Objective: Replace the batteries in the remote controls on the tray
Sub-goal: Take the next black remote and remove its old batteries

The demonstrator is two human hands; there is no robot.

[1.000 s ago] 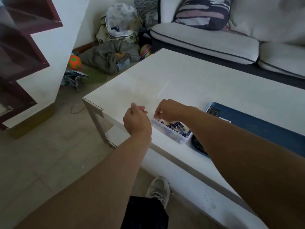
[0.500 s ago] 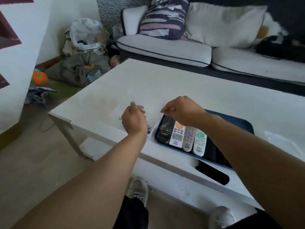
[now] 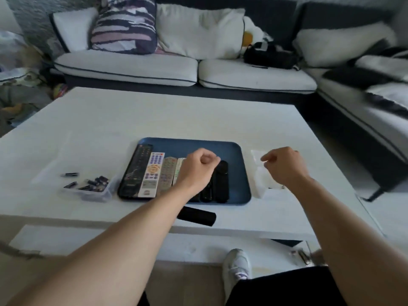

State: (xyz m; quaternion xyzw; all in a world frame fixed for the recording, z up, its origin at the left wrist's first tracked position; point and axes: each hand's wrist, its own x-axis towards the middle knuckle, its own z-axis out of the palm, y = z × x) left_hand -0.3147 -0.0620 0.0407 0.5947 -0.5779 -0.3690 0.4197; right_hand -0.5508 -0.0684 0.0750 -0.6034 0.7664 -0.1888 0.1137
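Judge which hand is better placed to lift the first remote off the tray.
Left, probably. The left hand hovers directly over the row of remotes on the blue tray, fingers curled and holding nothing. The right hand sits beyond the tray's right edge, above a clear plastic bag.

Both bare forearms reach forward. The left hand [image 3: 197,165] is a loose fist, empty. The right hand [image 3: 283,164] hangs with fingers loosely curled.

Soft, even daylight, overall motion blur (strongest at the edges), wide-angle bowing there.
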